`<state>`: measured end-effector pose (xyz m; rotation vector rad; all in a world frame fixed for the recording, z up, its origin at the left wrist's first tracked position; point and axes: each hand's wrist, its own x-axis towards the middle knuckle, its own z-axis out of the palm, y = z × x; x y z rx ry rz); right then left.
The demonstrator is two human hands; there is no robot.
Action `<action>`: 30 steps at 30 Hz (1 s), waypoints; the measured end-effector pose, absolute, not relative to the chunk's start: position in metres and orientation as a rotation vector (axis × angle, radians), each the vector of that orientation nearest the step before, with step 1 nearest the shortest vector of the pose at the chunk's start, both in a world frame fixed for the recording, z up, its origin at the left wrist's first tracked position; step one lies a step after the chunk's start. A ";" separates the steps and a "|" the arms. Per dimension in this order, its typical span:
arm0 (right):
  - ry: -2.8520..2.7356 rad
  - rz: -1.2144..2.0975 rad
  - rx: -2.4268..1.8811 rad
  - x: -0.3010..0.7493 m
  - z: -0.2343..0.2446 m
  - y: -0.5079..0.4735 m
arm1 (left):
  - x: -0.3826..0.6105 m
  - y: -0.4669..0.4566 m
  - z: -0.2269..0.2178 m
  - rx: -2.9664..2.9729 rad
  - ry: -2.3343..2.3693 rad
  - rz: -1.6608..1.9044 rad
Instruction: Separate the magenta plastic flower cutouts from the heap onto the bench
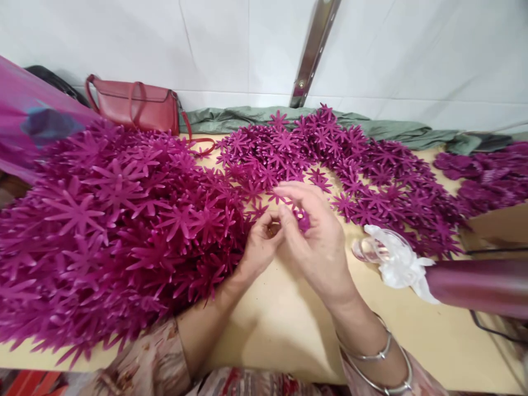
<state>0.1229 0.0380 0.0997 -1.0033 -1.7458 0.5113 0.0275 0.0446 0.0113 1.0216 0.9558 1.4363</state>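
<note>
Over the table my two hands meet fingertip to fingertip. My right hand [319,242] is curled, with a small magenta petal piece [304,221] showing inside its fingers. My left hand [260,243] pinches with thumb and forefinger close to the right thumb; what lies in that pinch is too small to make out. A big heap of magenta star-shaped artificial flowers [165,220] rises just left of my left hand. Beyond my fingertips lies a looser spread of smaller magenta star-shaped flower pieces [284,143], reaching round to the right.
On the right, a clear cup-like item [365,250] lies near a white ribbon-like bundle [398,264] and a maroon cylinder [482,286]. More magenta petals [495,176] sit farther right. A red handbag [132,104] and green cloth [231,118] line the wall behind the pale yellow table [272,319].
</note>
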 end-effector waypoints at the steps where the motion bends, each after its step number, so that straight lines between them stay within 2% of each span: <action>1: -1.729 0.439 -1.068 0.135 0.093 0.041 | 0.028 0.045 0.011 0.991 0.948 1.439; 4: -1.705 0.392 -1.229 0.159 0.068 0.046 | 0.028 0.047 0.009 0.928 0.919 1.469; 8: -1.589 0.602 -1.243 0.167 0.041 0.047 | 0.027 0.048 0.008 0.936 0.882 1.463; 13: -1.517 0.830 -1.149 0.170 0.035 0.048 | 0.025 0.047 0.007 0.961 0.885 1.457; 21: -1.653 0.530 -1.174 0.168 0.037 0.045 | 0.025 0.047 0.008 0.960 0.909 1.418; 25: -1.505 0.750 -1.150 0.167 0.033 0.046 | 0.026 0.046 0.010 0.977 0.940 1.433; 30: -1.026 1.040 -1.074 0.172 0.024 0.054 | 0.026 0.047 0.007 0.944 0.994 1.476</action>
